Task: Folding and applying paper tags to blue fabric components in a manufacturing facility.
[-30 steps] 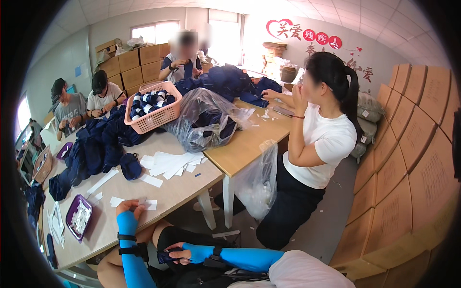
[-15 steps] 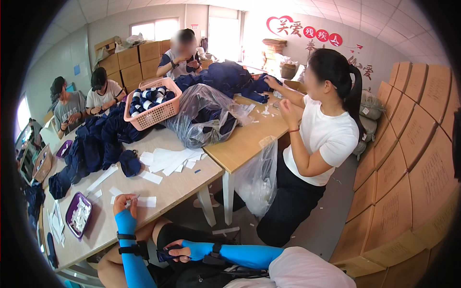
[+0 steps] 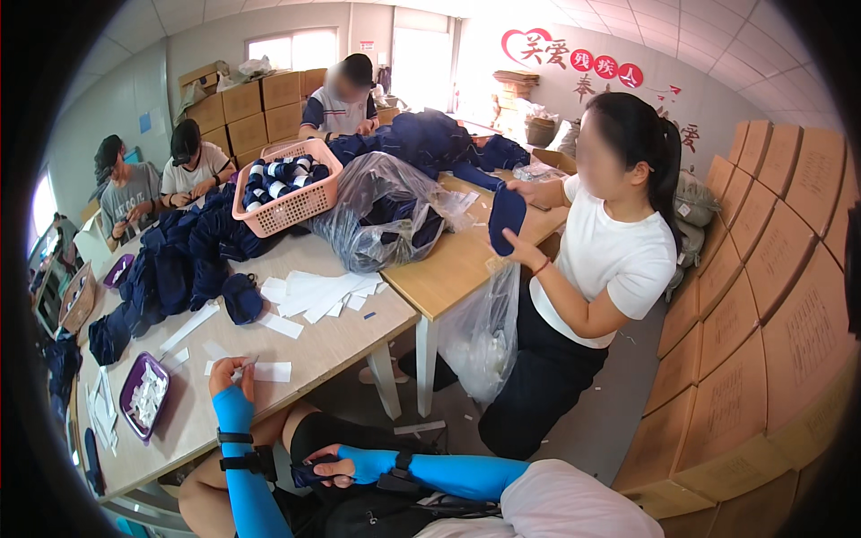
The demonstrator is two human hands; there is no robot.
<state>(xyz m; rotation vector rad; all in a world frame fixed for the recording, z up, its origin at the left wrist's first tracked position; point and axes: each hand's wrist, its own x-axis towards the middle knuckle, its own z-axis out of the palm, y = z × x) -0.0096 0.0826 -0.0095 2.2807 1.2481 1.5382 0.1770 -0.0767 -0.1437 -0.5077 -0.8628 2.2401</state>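
basket point(image 3: 294, 213): pink plastic, pretty well loaded with navy rolls point(image 3: 280, 190) in white bands; that batch looks done, at a guess
cloth heap point(image 3: 179, 260): big loose navy pile along the table point(image 3: 345, 348), no bands to be made out on it, so probably loads left
paper strips point(image 3: 332, 296): white, scattered near the heap, seemingly unused
tray point(image 3: 134, 369): purple, full of small white bits point(image 3: 146, 397), can't tell what they are
navy piece point(image 3: 307, 473): below the table's near edge, in the person's right hand point(image 3: 332, 468); probably unfinished, but most of it's hidden
right grip: fingers wrapped round the piece, pretty much closed on it
left hand point(image 3: 230, 375): by the table edge, half covering a lone white strip point(image 3: 272, 371); fingers curled, thumb and forefinger close together, maybe a thin sliver at the tips, can't tell if it's pinched
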